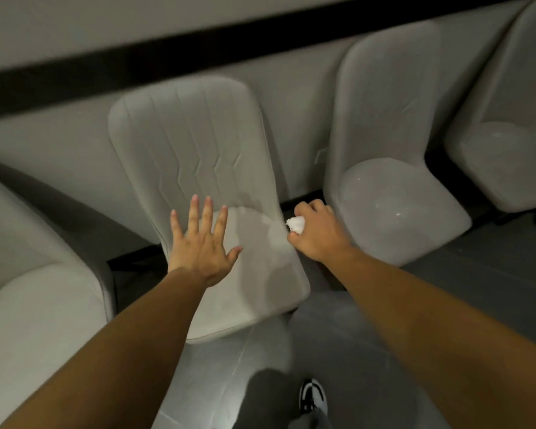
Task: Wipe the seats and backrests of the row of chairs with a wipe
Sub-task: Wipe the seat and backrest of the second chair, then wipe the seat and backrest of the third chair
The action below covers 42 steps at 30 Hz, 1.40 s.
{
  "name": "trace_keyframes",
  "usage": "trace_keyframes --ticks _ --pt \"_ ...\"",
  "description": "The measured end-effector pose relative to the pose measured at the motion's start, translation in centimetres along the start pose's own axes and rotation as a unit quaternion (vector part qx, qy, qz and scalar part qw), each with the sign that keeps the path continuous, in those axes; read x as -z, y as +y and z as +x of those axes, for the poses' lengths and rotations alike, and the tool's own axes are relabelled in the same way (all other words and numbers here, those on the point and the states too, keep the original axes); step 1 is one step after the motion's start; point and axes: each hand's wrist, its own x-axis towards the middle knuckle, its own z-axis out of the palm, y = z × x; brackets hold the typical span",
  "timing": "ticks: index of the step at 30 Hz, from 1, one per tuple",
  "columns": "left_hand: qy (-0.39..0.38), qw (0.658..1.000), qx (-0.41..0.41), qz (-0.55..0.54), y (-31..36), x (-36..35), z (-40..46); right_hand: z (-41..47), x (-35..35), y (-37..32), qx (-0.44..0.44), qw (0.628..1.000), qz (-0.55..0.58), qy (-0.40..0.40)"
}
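Note:
A row of pale grey upholstered chairs stands against the wall. The middle chair (198, 150) is right in front of me, its backrest stitched with zigzag lines. My left hand (200, 243) lies flat on its seat, fingers spread, holding nothing. My right hand (314, 232) hovers at the seat's right edge, closed around a crumpled white wipe (296, 225). A darker damp-looking patch shows on the seat near that hand.
Another chair (393, 193) stands to the right, its seat speckled with white marks, and a further chair (505, 156) beyond it. A chair seat (37, 311) fills the lower left. Grey tiled floor (338, 351) and my shoe (313, 397) lie below.

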Motion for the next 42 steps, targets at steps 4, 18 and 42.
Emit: trace_keyframes --ticks 4,18,42 --pt "0.045 0.998 -0.039 -0.009 2.2 10.9 1.2 -2.9 10.3 -0.3 -0.027 0.999 -0.004 0.023" --pt "0.095 0.981 -0.156 -0.063 11.6 28.4 5.1 -8.5 29.0 2.5 -0.128 0.986 -0.044 0.096" --pt "0.064 0.983 -0.169 -0.027 22.7 28.2 11.9 -10.5 36.5 18.2 -0.215 0.967 -0.027 0.135"
